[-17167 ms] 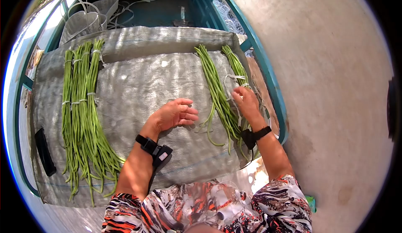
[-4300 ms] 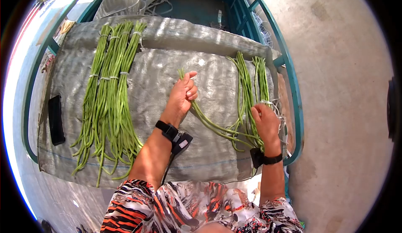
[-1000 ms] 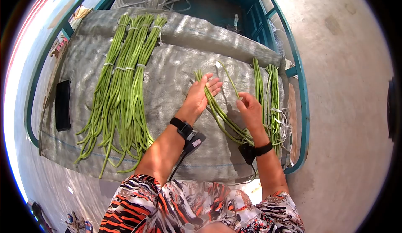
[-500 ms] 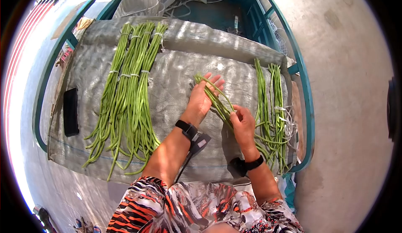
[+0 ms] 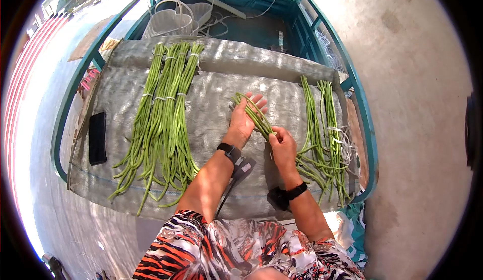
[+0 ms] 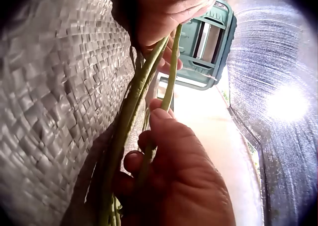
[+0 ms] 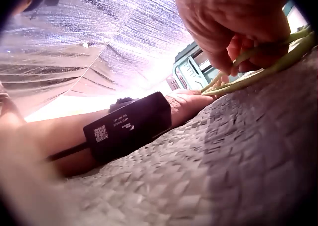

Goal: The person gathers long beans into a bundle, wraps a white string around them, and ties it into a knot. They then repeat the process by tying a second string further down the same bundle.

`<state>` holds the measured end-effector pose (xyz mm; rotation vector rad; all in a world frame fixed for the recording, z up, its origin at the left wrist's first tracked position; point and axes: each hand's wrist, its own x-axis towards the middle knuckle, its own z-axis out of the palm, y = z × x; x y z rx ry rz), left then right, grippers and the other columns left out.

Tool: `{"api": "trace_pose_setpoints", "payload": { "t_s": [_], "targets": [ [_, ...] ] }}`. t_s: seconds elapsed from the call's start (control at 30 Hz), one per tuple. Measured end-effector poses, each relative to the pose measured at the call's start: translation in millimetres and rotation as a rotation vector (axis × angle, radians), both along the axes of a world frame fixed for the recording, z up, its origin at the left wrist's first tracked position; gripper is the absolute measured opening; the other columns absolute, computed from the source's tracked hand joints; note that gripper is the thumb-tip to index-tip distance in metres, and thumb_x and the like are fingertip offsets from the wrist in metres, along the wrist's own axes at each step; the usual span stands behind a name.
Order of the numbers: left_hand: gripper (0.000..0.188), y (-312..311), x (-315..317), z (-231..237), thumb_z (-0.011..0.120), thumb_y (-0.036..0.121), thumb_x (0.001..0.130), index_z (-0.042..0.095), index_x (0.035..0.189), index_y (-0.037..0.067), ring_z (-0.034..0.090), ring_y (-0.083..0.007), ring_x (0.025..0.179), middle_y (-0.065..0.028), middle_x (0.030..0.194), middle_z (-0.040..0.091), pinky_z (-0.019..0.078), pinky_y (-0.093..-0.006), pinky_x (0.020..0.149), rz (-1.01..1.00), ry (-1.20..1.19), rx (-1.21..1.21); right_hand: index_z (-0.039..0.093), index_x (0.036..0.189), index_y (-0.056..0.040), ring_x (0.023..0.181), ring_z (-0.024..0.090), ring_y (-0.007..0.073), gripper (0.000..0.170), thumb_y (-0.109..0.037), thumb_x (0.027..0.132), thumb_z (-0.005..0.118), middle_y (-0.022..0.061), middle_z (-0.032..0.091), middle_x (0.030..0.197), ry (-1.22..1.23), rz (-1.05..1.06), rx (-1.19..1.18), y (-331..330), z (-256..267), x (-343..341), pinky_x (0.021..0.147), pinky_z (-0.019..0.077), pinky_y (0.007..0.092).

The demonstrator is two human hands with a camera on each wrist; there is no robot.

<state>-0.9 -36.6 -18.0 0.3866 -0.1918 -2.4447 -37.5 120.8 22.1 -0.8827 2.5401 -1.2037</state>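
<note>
The left hand (image 5: 243, 121) lies palm up in the middle of the woven sheet, holding a small bunch of green long beans (image 5: 258, 119) between thumb and palm, its fingers spread. Just to its right, the right hand (image 5: 284, 147) pinches the beans lower along their length. The left wrist view shows the right hand (image 6: 174, 171) with thumb and fingertips on one bean (image 6: 171, 77), beside thicker strands. In the right wrist view the right hand (image 7: 233, 27) grips beans (image 7: 253, 79) low over the sheet. Loose beans (image 5: 312, 124) lie right of the hands.
Tied bean bundles (image 5: 168, 114) lie on the sheet's left part, with a black phone (image 5: 97, 138) beside them. A bundle with white ties (image 5: 332, 129) is at the right, near the teal rail (image 5: 363, 114). Clear baskets (image 5: 170, 23) stand behind the sheet (image 5: 226, 86).
The left hand has gone from empty to holding beans. The single bean raised by the right hand a second ago now lies along the bunch, and the right hand has moved left and down.
</note>
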Motion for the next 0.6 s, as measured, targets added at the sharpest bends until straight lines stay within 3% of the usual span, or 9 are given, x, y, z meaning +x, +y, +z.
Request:
{"api": "trace_pose_setpoints", "payload": {
  "t_s": [0.07, 0.1, 0.23, 0.33, 0.43, 0.53, 0.6],
  "targets": [
    [0.033, -0.1, -2.3, -6.0, 0.041, 0.028, 0.101, 0.044, 0.126, 0.006, 0.058, -0.0341, 0.106, -0.0208, 0.118, 0.056, 0.0508, -0.0496, 0.090, -0.001, -0.050, -0.011, 0.067, 0.103, -0.0093, 0.074, 0.060, 0.0230, 0.024, -0.020, 0.082, 0.064, 0.0086, 0.061, 0.085, 0.017, 0.011, 0.020, 1.9, 0.8, 2.2, 0.068, 0.0478, 0.0365],
    [0.029, 0.6, -4.4, -8.5, 0.042, 0.029, 0.101, 0.046, 0.119, 0.006, 0.060, -0.0257, 0.085, -0.0128, 0.094, 0.059, 0.0530, -0.0454, 0.082, 0.017, -0.075, 0.011, 0.067, 0.103, -0.0094, 0.074, 0.060, 0.0232, 0.024, -0.020, 0.082, 0.064, 0.0086, 0.061, 0.085, 0.044, 0.024, 0.039, 2.7, 1.7, 4.0, 0.068, 0.0478, 0.0365],
    [0.022, 0.8, -7.5, -11.9, 0.041, 0.030, 0.102, 0.047, 0.101, 0.008, 0.047, -0.0162, 0.061, -0.0030, 0.071, 0.048, 0.0483, -0.0363, 0.066, 0.035, -0.039, 0.004, 0.067, 0.103, -0.0097, 0.074, 0.061, 0.0238, 0.023, -0.020, 0.082, 0.064, 0.0089, 0.062, 0.087, 0.099, 0.047, 0.073, 4.3, 1.5, 4.5, 0.068, 0.0479, 0.0366],
    [0.024, 2.2, -8.4, -10.0, 0.041, 0.033, 0.102, 0.044, 0.095, 0.009, 0.044, -0.0149, 0.060, -0.0020, 0.071, 0.045, 0.0464, -0.0368, 0.062, 0.049, -0.070, 0.024, 0.068, 0.103, -0.0088, 0.070, 0.060, 0.0205, 0.024, -0.017, 0.081, 0.067, 0.0077, 0.061, 0.082, 0.093, 0.034, 0.045, 5.4, 1.3, 3.9, 0.067, 0.0484, 0.0327],
    [0.027, 0.8, -6.7, -10.7, 0.043, 0.036, 0.101, 0.042, 0.090, 0.010, 0.040, -0.0131, 0.055, 0.0000, 0.067, 0.040, 0.0434, -0.0347, 0.058, 0.049, -0.087, 0.005, 0.067, 0.100, -0.0098, 0.076, 0.062, 0.0275, 0.022, -0.024, 0.083, 0.063, 0.0098, 0.064, 0.089, 0.154, 0.106, 0.144, 12.7, 13.1, 8.2, 0.070, 0.0474, 0.0386],
    [0.030, 0.6, -5.5, -8.1, 0.044, 0.038, 0.100, 0.041, 0.086, 0.011, 0.036, -0.0117, 0.052, 0.0018, 0.064, 0.035, 0.0393, -0.0322, 0.053, 0.032, -0.120, -0.002, 0.068, 0.093, -0.0114, 0.076, 0.062, 0.0294, 0.021, -0.030, 0.085, 0.061, 0.0105, 0.065, 0.083, 0.227, 0.154, 0.143, 32.5, 36.1, 11.6, 0.069, 0.0464, 0.0397],
    [0.029, 1.6, -2.8, -4.6, 0.047, 0.036, 0.100, 0.044, 0.084, 0.012, 0.035, -0.0110, 0.050, 0.0024, 0.062, 0.035, 0.0370, -0.0304, 0.051, 0.036, -0.112, 0.040, 0.069, 0.087, -0.0122, 0.075, 0.062, 0.0295, 0.022, -0.033, 0.086, 0.060, 0.0105, 0.065, 0.078, 0.223, 0.069, 0.296, 50.5, 63.4, 9.8, 0.067, 0.0459, 0.0402]
  ]
}}
